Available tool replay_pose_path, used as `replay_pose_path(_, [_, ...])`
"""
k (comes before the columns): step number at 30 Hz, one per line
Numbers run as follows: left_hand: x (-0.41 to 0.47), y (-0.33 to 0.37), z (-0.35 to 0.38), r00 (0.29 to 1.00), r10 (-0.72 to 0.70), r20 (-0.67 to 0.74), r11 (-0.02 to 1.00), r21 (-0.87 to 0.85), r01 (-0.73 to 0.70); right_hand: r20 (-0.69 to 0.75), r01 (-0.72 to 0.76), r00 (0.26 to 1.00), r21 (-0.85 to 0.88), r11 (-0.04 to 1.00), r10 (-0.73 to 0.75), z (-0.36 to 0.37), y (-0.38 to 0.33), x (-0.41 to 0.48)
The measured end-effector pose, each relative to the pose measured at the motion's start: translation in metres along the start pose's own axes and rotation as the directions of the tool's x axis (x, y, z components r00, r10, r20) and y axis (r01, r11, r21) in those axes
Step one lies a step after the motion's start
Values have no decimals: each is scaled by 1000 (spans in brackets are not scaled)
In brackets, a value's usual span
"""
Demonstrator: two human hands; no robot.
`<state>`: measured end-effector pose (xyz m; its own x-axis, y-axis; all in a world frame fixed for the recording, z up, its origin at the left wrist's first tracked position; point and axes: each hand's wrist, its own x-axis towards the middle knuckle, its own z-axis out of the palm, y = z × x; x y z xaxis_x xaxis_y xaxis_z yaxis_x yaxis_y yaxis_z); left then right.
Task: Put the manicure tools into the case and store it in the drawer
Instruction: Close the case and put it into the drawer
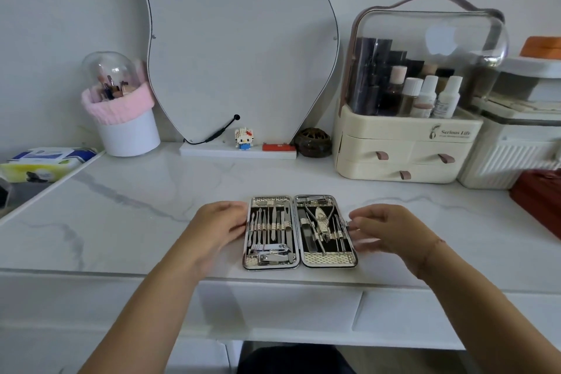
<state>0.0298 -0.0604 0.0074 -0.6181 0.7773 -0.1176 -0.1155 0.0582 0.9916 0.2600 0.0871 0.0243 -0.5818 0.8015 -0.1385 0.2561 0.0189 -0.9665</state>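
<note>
Eyes on the white marble-veined desk (136, 206). The slim metal-rimmed manicure case with black and gold lining (329, 259) lies wide open and flat, close to the front edge, dead centre in my view. Both halves are loaded. The steel manicure tools (270, 225) stand in a row under the strap on the left, with clippers below them. Nippers and files fill the right half.

My left grip (218, 222) rests on the desk, its bent fingertips right against the case's left rim. I cannot tell whether they pinch it or only touch. My right grip (382, 228) is on the far side, fingers curled toward the small metal clasp (345, 224) on the right rim. It is blurred, so I cannot tell whether it is clamped or loose.

Just below the desk edge, the flat white drawer front (279, 307) sits flush.

Behind the case stand a tall wavy-edged mirror (236, 55) and a cream cosmetics organiser with a clear domed lid (406, 136) to the right. A white tub with a pink knitted collar (127, 130) stands to the left.
</note>
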Motion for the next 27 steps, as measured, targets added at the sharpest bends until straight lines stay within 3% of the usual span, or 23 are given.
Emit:
replay_pose_path(5, [9, 10, 2, 993, -113, -16, 985, -131, 110, -37, -8, 999, 90, 996, 11, 9, 1, -9])
replay_pose_path(9, [12, 22, 6, 988, -117, 99, 993, 9, 117, -6, -40, 999, 223, 974, 42, 23, 5, -15])
replay_pose_path(11, [11, 25, 13, 988, -63, 137, 997, 56, 56, 36, -55, 998, 260, 964, 48, 29, 6, -17])
replay_pose_path(14, [3, 30, 28, 980, 87, 181, 955, 266, -134, 61, -27, 998, 217, 976, 14, 28, 6, -19])
replay_pose_path(17, [-4, 35, 46, 920, 245, 305, 778, 505, -374, -38, 67, 997, 119, 991, -63, 21, 6, -13])
replay_pose_path(19, [-10, 31, 58, 851, 296, 434, 592, 616, -520, -147, 135, 980, -2, 991, -133, 15, 8, -7])
replay_pose_path(22, [-9, 10, 66, 752, 345, 562, 323, 681, -657, -164, 173, 970, -52, 983, -180, 8, 13, -3])
replay_pose_path(27, [0, -17, 51, 657, 410, 633, 230, 625, -746, -221, 223, 929, -306, 926, -297, 2, 27, -1])
